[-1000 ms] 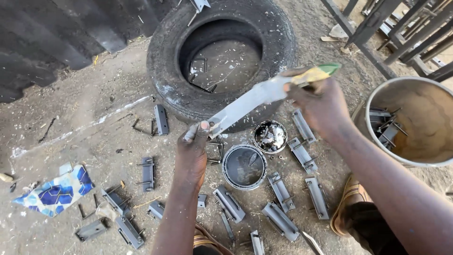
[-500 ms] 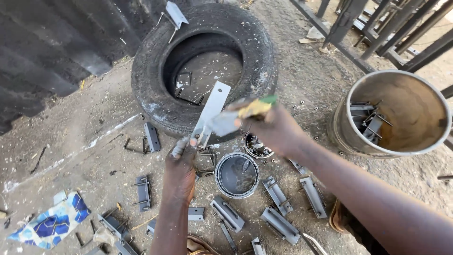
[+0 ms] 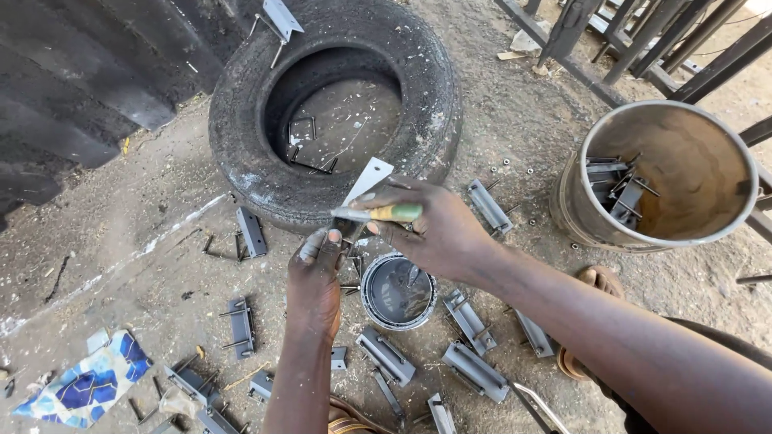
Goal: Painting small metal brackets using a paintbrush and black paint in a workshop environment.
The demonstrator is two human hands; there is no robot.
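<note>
Metal bracket (image 3: pixel 366 183): flat grey plate, tilted, held above the paint tin (image 3: pixel 398 291), in front of the tyre (image 3: pixel 338 112). Left hand (image 3: pixel 315 281) pinches its lower end. Right hand (image 3: pixel 430 225) is closed around a green-handled brush (image 3: pixel 378 213) laid against the plate. More grey brackets (image 3: pixel 474 371) lie on the dirt around the tin. Metal drum (image 3: pixel 667 173) stands far right with brackets inside.

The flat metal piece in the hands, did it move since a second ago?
Yes. The flat metal piece lay slanting across the tire's near wall; now it stands steeper, its top end over the same wall, held by the left hand and right hand.
</note>
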